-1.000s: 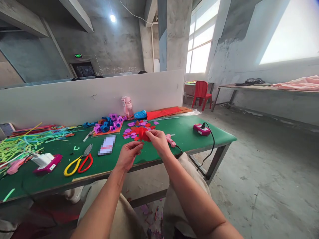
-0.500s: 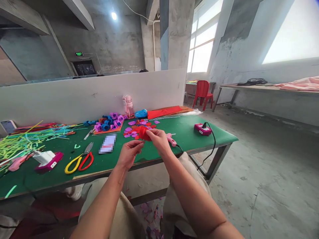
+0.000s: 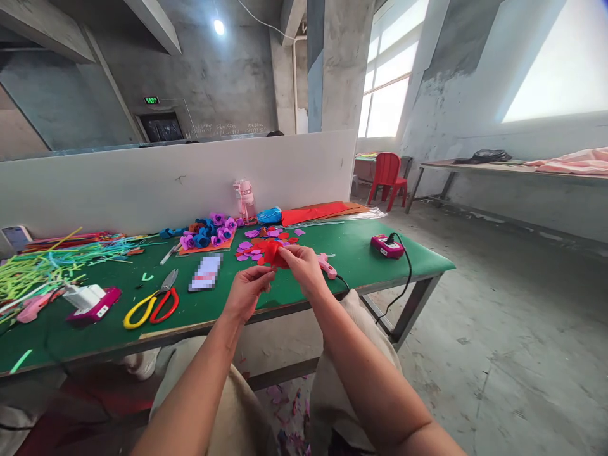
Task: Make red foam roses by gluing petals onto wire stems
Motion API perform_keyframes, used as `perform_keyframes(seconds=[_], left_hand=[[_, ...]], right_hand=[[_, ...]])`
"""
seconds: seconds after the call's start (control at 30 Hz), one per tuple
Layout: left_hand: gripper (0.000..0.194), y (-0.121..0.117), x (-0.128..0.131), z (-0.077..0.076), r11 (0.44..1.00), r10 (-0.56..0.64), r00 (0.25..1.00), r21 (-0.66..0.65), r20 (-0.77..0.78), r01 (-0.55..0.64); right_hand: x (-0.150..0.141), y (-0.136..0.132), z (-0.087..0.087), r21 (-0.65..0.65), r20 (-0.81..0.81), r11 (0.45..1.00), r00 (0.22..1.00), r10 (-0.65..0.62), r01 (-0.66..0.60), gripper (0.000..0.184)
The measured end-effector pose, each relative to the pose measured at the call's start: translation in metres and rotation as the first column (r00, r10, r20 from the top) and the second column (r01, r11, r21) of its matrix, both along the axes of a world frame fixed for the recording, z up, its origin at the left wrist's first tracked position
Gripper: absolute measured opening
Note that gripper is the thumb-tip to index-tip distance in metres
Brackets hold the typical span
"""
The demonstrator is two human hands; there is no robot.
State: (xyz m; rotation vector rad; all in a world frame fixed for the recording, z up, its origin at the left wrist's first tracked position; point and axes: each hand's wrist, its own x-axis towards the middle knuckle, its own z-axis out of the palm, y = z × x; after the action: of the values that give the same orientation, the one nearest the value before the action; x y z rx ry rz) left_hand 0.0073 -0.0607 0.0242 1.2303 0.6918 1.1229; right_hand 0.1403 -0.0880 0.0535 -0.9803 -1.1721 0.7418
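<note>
A red craft flower (image 3: 272, 252) is held up over the front edge of the table, between my two hands. My left hand (image 3: 246, 292) pinches it from below, at its base, with thumb and fingertips together; the stem there is too small to make out well. On the flower's right side, my right hand (image 3: 304, 271) grips the red petals between thumb and fingers. Behind the flower lie loose purple and red petals (image 3: 247, 245). Close to my right hand, a pink glue gun (image 3: 327, 266) rests on the table.
Finished purple and blue flowers (image 3: 202, 235) sit on an orange sheet. Left of my hands are a phone (image 3: 205, 272), scissors (image 3: 161, 297), a magenta power strip (image 3: 97, 309) and coloured strips (image 3: 42, 272). Another power strip (image 3: 387, 247) stands at right, its cord hanging over the edge.
The view has shifted very slightly. Both hands keep almost the same hold on the red flower.
</note>
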Motion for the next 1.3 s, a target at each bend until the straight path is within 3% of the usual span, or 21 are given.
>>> perform_keyframes(seconds=[0.43, 0.8, 1.07, 1.3], left_hand=[[0.022, -0.002, 0.001, 0.001, 0.999, 0.033, 0.999, 0.006, 0.007, -0.033], [0.013, -0.007, 0.0, 0.006, 0.958, 0.189, 0.982, 0.227, -0.03, -0.177], [0.015, -0.006, -0.001, 0.005, 0.962, 0.178, 0.984, 0.211, -0.004, -0.173], [0.018, -0.007, -0.001, 0.005, 0.964, 0.193, 0.981, 0.187, -0.006, -0.189]], right_hand=[[-0.003, -0.004, 0.006, -0.014, -0.044, 1.0, 0.999, 0.023, -0.024, 0.03], [-0.008, -0.016, 0.013, 0.097, 0.021, 0.993, 0.998, 0.059, -0.06, 0.026], [-0.01, -0.018, 0.014, 0.096, 0.058, 0.995, 0.998, -0.011, 0.005, 0.028], [-0.011, -0.017, 0.013, 0.112, 0.047, 0.994, 0.999, 0.013, -0.018, 0.027]])
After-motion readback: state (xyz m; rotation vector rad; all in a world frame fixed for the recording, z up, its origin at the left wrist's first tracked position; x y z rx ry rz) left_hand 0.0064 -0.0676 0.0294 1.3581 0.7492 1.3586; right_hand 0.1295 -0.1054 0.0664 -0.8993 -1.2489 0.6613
